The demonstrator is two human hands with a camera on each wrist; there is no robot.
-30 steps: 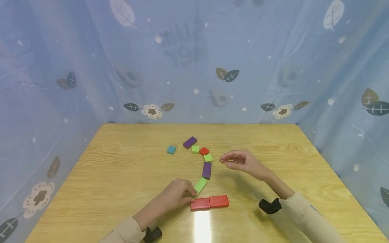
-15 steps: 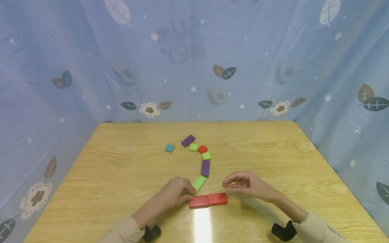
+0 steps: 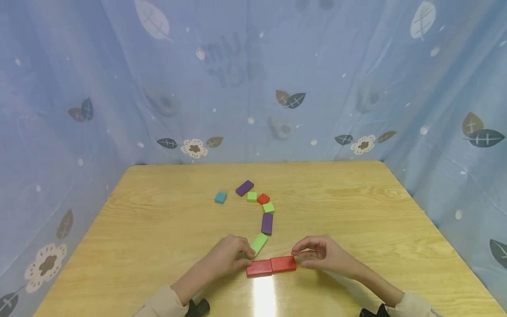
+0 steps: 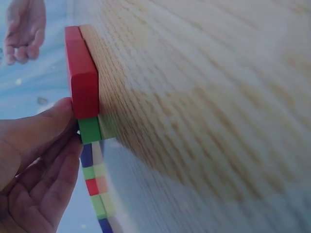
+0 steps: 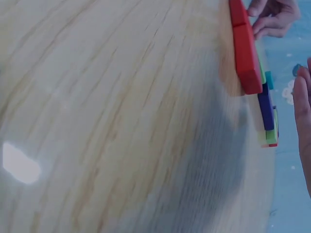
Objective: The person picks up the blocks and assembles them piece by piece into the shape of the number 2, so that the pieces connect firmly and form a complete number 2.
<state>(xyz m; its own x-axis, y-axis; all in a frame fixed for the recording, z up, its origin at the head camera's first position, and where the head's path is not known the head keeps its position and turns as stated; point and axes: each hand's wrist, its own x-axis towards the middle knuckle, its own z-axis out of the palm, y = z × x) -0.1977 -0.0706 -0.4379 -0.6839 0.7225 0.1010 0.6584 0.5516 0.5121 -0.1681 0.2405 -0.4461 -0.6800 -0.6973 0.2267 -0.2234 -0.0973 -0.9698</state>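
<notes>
Two red blocks, the left one (image 3: 259, 268) and the right one (image 3: 283, 264), lie end to end on the wooden table. My left hand (image 3: 226, 257) rests beside the left red block's outer end, fingertips touching at the corner where the long green block (image 3: 259, 245) meets it. In the left wrist view, that hand's fingers (image 4: 53, 119) are fairly straight against the red block (image 4: 84, 90). Close to the right red block's outer end is my right hand (image 3: 326, 255), fingers loosely bent. The right wrist view has it (image 5: 303, 116) apart from the red block (image 5: 247, 60), holding nothing.
Beyond the long green block, a curved line continues with a purple block (image 3: 267, 223), a small green block (image 3: 268, 207), a red piece (image 3: 263, 198), another green block (image 3: 252, 197) and a purple block (image 3: 244, 188). A blue block (image 3: 220, 197) lies apart, left. A patterned curtain (image 3: 253, 79) surrounds the table.
My right hand has come nearer, from beside the small green block down to the right red block's outer end. My left hand and the blocks stay where they were.
</notes>
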